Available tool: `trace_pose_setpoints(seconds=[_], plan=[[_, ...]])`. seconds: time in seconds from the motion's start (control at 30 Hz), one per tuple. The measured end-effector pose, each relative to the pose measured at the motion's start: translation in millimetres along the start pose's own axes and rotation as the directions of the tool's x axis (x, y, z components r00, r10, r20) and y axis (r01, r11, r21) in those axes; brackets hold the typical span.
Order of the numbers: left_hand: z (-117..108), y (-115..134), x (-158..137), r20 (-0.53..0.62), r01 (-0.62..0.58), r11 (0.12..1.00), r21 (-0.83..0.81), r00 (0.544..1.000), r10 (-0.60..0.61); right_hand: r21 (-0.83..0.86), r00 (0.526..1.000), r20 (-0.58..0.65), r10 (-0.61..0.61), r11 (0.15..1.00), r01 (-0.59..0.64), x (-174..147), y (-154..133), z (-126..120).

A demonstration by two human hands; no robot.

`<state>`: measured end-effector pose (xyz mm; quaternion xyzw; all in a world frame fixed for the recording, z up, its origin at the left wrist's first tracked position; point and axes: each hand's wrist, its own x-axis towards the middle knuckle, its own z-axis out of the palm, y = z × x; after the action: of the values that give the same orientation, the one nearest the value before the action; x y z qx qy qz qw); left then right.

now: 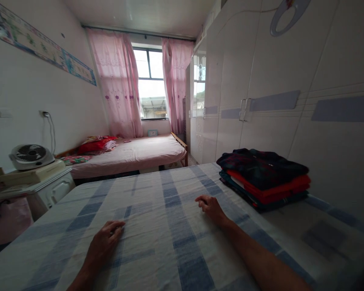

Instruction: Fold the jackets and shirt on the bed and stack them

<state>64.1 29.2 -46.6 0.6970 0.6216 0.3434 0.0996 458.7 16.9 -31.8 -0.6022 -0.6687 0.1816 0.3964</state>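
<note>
My left hand point(106, 237) is over the near part of the bed, just above or on the blue and white checked bedsheet point(148, 238). Its fingers are loosely bent, and nothing shows in them. Farther forward and to the right, my right hand point(210, 207) hovers over or rests on the same sheet, with the forefinger stretched out and the other fingers half curled, holding nothing. To the right of it sits a stack of folded clothes, with a dark patterned garment point(262, 163) on top, red clothing point(279, 193) below and a dark one at the bottom.
Along the right stands a tall white wardrobe point(269, 68). A second bed point(145, 151) with a pink sheet lies under the curtained window point(150, 81). At the left, a small fan point(32, 155) stands on a white cabinet point(56, 192).
</note>
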Motion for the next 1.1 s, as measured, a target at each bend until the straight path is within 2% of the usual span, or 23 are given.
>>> trace_pose_setpoints(seconds=[0.07,0.13,0.23,0.3,0.37,0.43,0.5,0.53,0.6,0.67,0.7,0.8,0.9,0.97,1.1], plan=[[1,-4,2,0.0,0.004,1.0,0.02,1.0,-0.004,0.078,0.992,-0.123,0.014,0.997,-0.004,2,0,-8],[3,-8,4,0.006,0.008,0.999,0.036,1.0,-0.008,0.125,0.962,-0.27,0.033,0.992,0.001,6,0,-24],[4,-12,6,0.03,0.018,0.999,0.047,0.999,-0.02,0.124,0.898,-0.435,0.059,0.992,-0.006,17,2,-63],[4,-14,7,0.044,0.022,0.999,0.048,0.999,-0.024,0.037,0.822,-0.569,0.019,0.999,0.002,25,6,-101],[5,-16,7,0.046,0.019,0.998,0.052,0.999,-0.021,-0.151,0.692,-0.716,-0.094,0.988,-0.022,32,15,-144],[5,-18,7,0.045,0.012,0.998,0.056,0.999,-0.015,-0.311,0.597,-0.786,-0.158,0.937,-0.162,37,30,-185],[6,-20,7,0.048,0.009,0.998,0.058,0.999,-0.012,-0.369,0.554,-0.825,-0.115,0.851,-0.373,36,48,-215],[6,-21,7,0.049,0.009,0.998,0.058,0.999,-0.011,-0.385,0.572,-0.818,-0.061,0.797,-0.466,34,58,-226],[6,-22,7,0.047,0.01,0.998,0.056,0.999,-0.012,-0.447,0.653,-0.755,0.06,0.682,-0.579,29,77,-237],[6,-21,7,0.039,0.013,0.999,0.052,0.999,-0.015,-0.532,0.724,-0.679,0.121,0.599,-0.599,24,91,-237],[6,-21,7,0.035,0.014,0.999,0.051,0.999,-0.016,-0.559,0.739,-0.664,0.117,0.579,-0.594,22,95,-235],[6,-20,7,0.025,0.01,0.999,0.051,1.0,-0.012,-0.55,0.706,-0.707,0.046,0.592,-0.589,19,101,-229],[7,-19,7,0.017,0.013,0.998,0.062,1.0,-0.014,-0.475,0.631,-0.776,-0.008,0.666,-0.575,17,101,-226],[7,-18,6,0.017,0.016,0.998,0.063,1.0,-0.017,-0.454,0.604,-0.794,-0.063,0.723,-0.522,17,97,-224],[7,-14,4,0.01,0.001,0.999,0.035,1.0,-0.001,-0.521,0.661,-0.71,-0.242,0.812,-0.263,25,72,-207]])
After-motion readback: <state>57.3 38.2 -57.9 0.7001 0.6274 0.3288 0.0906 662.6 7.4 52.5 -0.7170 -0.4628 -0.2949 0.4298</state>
